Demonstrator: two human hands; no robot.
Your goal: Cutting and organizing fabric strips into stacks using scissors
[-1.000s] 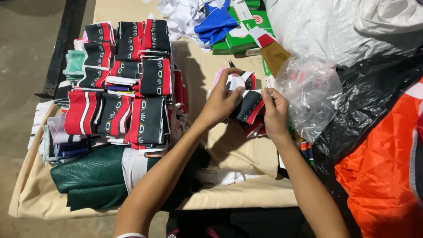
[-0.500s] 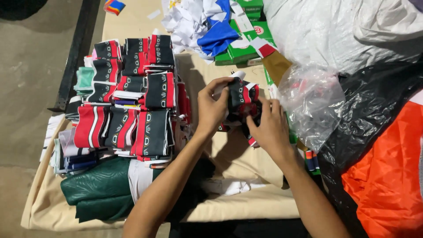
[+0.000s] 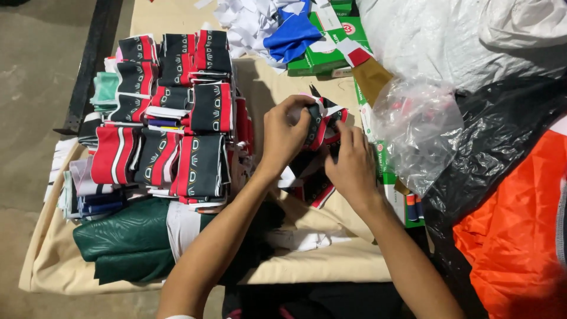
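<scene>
Left hand (image 3: 284,134) has a closed grip on the black-and-red folded cloth (image 3: 317,125); right hand (image 3: 352,165) lies half-curled against it.

**One head-worn view, looking steeply down**

The single camera sits on the person's head, facing down and forward over a cloth-covered table (image 3: 177,18). It is close: forearms enter from the near edge. Bare floor (image 3: 35,88) shows left, bags crowd the right. No second view overlaps it.
</scene>
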